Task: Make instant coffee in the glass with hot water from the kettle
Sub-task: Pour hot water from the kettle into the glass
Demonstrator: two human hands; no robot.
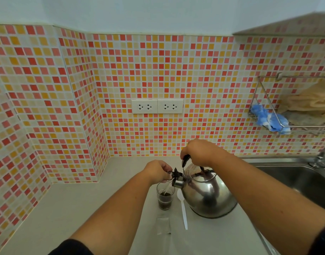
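Mosaic tiles [47, 89] in pink, orange and cream fill the wall ahead of me, with a double socket plate [157, 106] set in the middle and a wire rack [268, 115] of cloths hanging at the right. Below runs the pale countertop [56, 208], and at its right end sits the steel sink [286, 173] with its tap [321, 155].

Now the steel kettle [207, 194]: it is tipped toward my left, spout down over the glass [165, 196]. My right hand [200, 153] is wrapped tight around the black handle on top, fingers closed. My left hand [156, 172] is up at the spout, thumb and fingertips pinching the little black spout cap [174, 174].

Water [167, 188] is streaming from the spout into the glass, which stands upright on the counter just left of the kettle, dark coffee pooling in its lower half.

A white plastic spoon [183, 210] lies flat between glass and kettle, bowl end away from me. Nearer me lies a clear empty sachet [163, 225], just in front of the glass.
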